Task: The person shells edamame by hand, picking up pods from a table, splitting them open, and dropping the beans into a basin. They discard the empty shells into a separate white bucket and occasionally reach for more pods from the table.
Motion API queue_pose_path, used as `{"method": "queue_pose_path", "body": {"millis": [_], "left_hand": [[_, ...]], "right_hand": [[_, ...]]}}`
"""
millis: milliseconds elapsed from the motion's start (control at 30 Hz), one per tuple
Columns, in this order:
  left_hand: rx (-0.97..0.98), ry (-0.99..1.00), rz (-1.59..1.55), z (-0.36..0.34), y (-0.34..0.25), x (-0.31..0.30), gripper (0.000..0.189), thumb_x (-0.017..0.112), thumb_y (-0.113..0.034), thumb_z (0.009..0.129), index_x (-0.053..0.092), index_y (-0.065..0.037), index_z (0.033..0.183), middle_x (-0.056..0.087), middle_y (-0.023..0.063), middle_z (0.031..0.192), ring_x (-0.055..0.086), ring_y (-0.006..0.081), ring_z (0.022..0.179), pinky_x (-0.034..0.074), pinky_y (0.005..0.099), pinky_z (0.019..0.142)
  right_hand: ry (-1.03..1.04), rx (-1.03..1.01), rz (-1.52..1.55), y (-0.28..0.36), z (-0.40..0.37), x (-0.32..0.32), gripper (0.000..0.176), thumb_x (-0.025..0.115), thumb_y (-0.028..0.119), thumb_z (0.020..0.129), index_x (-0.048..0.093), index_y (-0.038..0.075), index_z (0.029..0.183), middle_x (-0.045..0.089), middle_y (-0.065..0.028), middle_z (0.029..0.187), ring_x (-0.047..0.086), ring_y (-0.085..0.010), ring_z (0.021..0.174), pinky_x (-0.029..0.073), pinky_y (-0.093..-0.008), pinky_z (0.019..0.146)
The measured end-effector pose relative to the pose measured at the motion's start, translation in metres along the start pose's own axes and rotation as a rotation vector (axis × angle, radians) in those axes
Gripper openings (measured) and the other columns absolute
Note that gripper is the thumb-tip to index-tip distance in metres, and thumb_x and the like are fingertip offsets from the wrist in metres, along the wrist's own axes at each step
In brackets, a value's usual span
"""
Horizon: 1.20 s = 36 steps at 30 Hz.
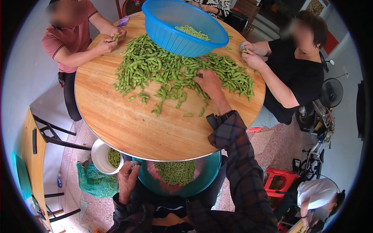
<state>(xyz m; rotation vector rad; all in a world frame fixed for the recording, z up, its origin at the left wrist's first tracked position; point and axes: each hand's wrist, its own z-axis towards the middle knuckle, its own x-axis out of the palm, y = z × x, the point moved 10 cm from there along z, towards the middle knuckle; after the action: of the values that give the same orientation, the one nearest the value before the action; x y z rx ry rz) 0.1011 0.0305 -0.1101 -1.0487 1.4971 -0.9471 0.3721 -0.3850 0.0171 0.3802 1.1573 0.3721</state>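
Observation:
On the round wooden table a big heap of green soybean pods [147, 64] is spread out. My right hand [210, 83] reaches into its near edge, fingers bent down among the pods; what they grip is hidden. Low at the left, my left hand [128, 179] is closed beside the white bucket [101, 165], which has pods inside. Something small and greyish shows at its thumb, too small to name. Next to that hand a teal basin [211, 171] rests at my lap, holding shelled green beans [176, 173].
A blue basket [175, 40] with beans stands on the table [155, 134]. A person in pink [68, 48] and a person in black [297, 70] handle pods. A green net bag [95, 180] lies by the bucket; a red stool [278, 180] stands right.

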Motion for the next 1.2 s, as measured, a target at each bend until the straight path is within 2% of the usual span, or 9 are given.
{"method": "queue_pose_path", "body": {"millis": [300, 367, 567, 633, 733, 833, 900, 1133, 1200], "left_hand": [[0.155, 0.014, 0.039, 0.005, -0.035, 0.012, 0.012, 0.069, -0.004, 0.089, 0.059, 0.000, 0.084, 0.051, 0.0056, 0.071, 0.051, 0.0137, 0.062, 0.040, 0.0306, 0.056], [0.195, 0.046, 0.052, 0.006, -0.059, 0.015, 0.015, 0.070, -0.003, 0.087, 0.056, 0.002, 0.083, 0.048, 0.0066, 0.071, 0.050, 0.0150, 0.062, 0.039, 0.0321, 0.056], [0.163, 0.201, 0.036, 0.014, -0.100, 0.015, 0.019, 0.070, -0.005, 0.087, 0.071, 0.002, 0.105, 0.065, 0.0112, 0.088, 0.062, 0.0196, 0.076, 0.048, 0.0299, 0.068], [0.378, 0.359, 0.103, 0.005, -0.141, 0.024, 0.020, 0.069, -0.006, 0.088, 0.072, 0.001, 0.106, 0.067, 0.0116, 0.090, 0.065, 0.0215, 0.080, 0.049, 0.0308, 0.070], [0.391, 0.391, 0.084, 0.015, -0.143, 0.022, 0.021, 0.068, -0.005, 0.088, 0.072, 0.001, 0.108, 0.068, 0.0115, 0.090, 0.067, 0.0228, 0.083, 0.050, 0.0313, 0.072], [0.238, 0.371, -0.034, 0.031, -0.126, 0.022, 0.020, 0.067, -0.004, 0.089, 0.072, 0.001, 0.107, 0.066, 0.0107, 0.088, 0.065, 0.0214, 0.081, 0.049, 0.0309, 0.072], [0.228, 0.365, -0.048, 0.040, -0.136, 0.026, 0.019, 0.066, -0.004, 0.090, 0.072, 0.001, 0.107, 0.065, 0.0102, 0.087, 0.063, 0.0204, 0.080, 0.048, 0.0304, 0.071], [0.274, 0.373, -0.122, 0.075, -0.142, 0.054, 0.013, 0.065, -0.006, 0.093, 0.069, 0.000, 0.104, 0.058, 0.0054, 0.080, 0.054, 0.0139, 0.071, 0.044, 0.0279, 0.065], [0.193, 0.399, -0.180, 0.078, -0.141, 0.061, 0.013, 0.064, -0.008, 0.095, 0.067, 0.000, 0.105, 0.057, 0.0032, 0.078, 0.052, 0.0118, 0.069, 0.043, 0.0266, 0.063]], "right_hand": [[0.227, 0.179, 0.104, -0.024, 0.012, 0.022, 0.028, 0.071, 0.028, 0.079, 0.071, 0.004, 0.093, 0.068, -0.0171, 0.097, 0.065, -0.0359, 0.092, 0.052, -0.0488, 0.079], [0.146, 0.115, 0.096, -0.025, 0.010, 0.024, 0.027, 0.071, 0.028, 0.080, 0.070, 0.004, 0.092, 0.067, -0.0172, 0.096, 0.064, -0.0359, 0.091, 0.051, -0.0492, 0.078], [0.023, 0.053, 0.057, -0.018, 0.004, 0.015, 0.026, 0.071, 0.027, 0.082, 0.070, 0.003, 0.092, 0.065, -0.0169, 0.090, 0.063, -0.0351, 0.084, 0.051, -0.0481, 0.075], [0.047, 0.076, 0.070, -0.020, 0.005, 0.013, 0.027, 0.072, 0.028, 0.083, 0.072, 0.002, 0.093, 0.068, -0.0164, 0.087, 0.065, -0.0340, 0.079, 0.052, -0.0464, 0.074], [0.142, 0.207, 0.128, -0.039, -0.003, 0.013, 0.027, 0.071, 0.026, 0.085, 0.071, 0.001, 0.095, 0.068, -0.0148, 0.089, 0.064, -0.0293, 0.078, 0.051, -0.0441, 0.073], [0.087, 0.179, 0.298, -0.043, -0.015, -0.001, 0.029, 0.069, 0.026, 0.089, 0.069, -0.001, 0.101, 0.067, -0.0077, 0.090, 0.063, -0.0220, 0.079, 0.050, -0.0392, 0.072], [0.144, 0.218, 0.493, -0.041, -0.030, -0.007, 0.034, 0.067, 0.028, 0.089, 0.068, -0.001, 0.107, 0.070, -0.0077, 0.100, 0.064, -0.0179, 0.088, 0.052, -0.0335, 0.077], [0.215, 0.359, 0.883, -0.008, -0.084, -0.017, 0.032, 0.066, 0.026, 0.096, 0.063, 0.002, 0.116, 0.069, -0.0022, 0.098, 0.059, -0.0085, 0.083, 0.048, -0.0261, 0.069], [0.268, 0.285, 1.017, 0.015, -0.101, -0.013, 0.026, 0.064, 0.024, 0.099, 0.062, 0.003, 0.115, 0.068, -0.0021, 0.103, 0.058, -0.0066, 0.082, 0.045, -0.0232, 0.067]]}}
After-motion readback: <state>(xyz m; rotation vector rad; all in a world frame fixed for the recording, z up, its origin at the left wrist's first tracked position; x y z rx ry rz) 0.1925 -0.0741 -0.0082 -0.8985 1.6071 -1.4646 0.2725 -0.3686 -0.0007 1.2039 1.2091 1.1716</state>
